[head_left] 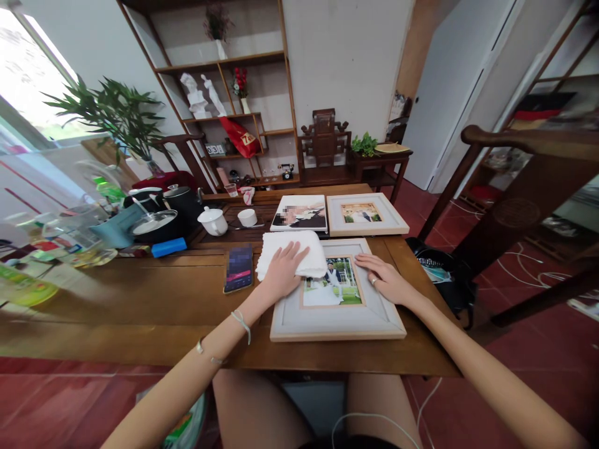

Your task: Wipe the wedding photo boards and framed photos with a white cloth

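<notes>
My left hand (pixel 282 269) lies flat with spread fingers on a folded white towel (pixel 314 254). The towel covers the upper left corner of a picture frame (pixel 334 321) with a wide pale border and light wooden edge. Inside the frame is a wedding photo (pixel 347 292), partly hidden by the towel. On the frame's right side rests my right hand (pixel 384 279), its fingers stretched out over the border, a ring on one finger. Just left of the towel lies a phone (pixel 239 269) with its screen lit.
Behind lie a second framed photo (pixel 395 218) and a white-edged picture (pixel 299 215). A lidded white cup (pixel 213 221), small white cup (pixel 248 217), blue box (pixel 168 247), pots (pixel 180 202) and bottles crowd the table's left. A wooden chair (pixel 524 187) stands right.
</notes>
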The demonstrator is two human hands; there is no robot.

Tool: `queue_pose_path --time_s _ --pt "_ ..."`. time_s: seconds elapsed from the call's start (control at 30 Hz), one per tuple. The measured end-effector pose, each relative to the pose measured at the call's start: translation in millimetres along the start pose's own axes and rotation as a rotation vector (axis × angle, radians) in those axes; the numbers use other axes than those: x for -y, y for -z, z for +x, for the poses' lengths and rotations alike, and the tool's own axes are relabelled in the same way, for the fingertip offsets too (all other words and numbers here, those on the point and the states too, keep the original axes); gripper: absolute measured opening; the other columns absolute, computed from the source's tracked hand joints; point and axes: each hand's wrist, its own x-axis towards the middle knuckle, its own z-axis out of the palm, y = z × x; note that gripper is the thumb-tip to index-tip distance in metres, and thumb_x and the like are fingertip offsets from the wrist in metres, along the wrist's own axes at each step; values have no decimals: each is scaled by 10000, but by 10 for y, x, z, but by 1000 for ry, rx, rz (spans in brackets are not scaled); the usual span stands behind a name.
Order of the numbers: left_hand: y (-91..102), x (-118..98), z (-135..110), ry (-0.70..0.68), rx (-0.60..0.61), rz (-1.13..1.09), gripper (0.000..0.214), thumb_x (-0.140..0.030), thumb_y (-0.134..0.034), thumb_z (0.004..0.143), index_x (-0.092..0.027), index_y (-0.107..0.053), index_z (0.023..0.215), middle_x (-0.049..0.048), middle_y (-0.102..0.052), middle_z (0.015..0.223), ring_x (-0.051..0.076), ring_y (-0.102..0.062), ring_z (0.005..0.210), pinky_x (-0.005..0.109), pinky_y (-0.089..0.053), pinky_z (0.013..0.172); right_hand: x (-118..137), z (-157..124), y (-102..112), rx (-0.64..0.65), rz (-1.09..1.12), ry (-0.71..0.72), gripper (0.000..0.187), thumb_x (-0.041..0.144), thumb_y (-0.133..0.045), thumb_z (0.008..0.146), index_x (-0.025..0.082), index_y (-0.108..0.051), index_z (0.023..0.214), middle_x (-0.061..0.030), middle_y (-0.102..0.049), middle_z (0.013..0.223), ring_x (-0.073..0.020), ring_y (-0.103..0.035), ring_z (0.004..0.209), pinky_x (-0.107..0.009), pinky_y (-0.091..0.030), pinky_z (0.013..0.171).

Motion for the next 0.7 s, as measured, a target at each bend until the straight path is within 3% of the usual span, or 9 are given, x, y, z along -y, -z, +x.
queue_pose_path --time_s 0.27,0.4,0.53,0.7 --pt "306 -554 -855 -17 249 17 841 -95 -539 681 -190 -273 1473 152 -282 1543 308 -254 1423 492 -267 1125 44 -5 -9 -16 -6 7 516 81 -440 772 241 -632 1224 -77 -602 1304 -255 -490 1278 -551 -374 1085" --pt "402 -796 -1182 -23 314 -14 890 -115 -536 673 -211 -209 1496 132 -260 1556 311 -236 1430 477 -294 1118 44 -10 -15 -17 -11 9 524 76 -437 767 239 -627 1228 -77 -601 1305 -252 -487 1282 -552 -377 1083" --pt "330 -784 -1121 13 270 15 897 -116 -546 676 -214 -203 1499 133 -216 1570 314 -202 1439 490 -275 1125 40 -14 -16 -19 -12 22 520 76 -438 763 221 -630 1224 -88 -606 1297 -256 -495 1273 -554 -380 1078" --pt "97 -441 -579 11 94 32 850 -112 -554 703 -210 -242 1488 131 -206 1573 288 -171 1451 481 -208 1152 33 -15 -18 -34 9 22 524 78 -449 758 241 -634 1220 -79 -605 1300 -266 -498 1269 -563 -380 1074"
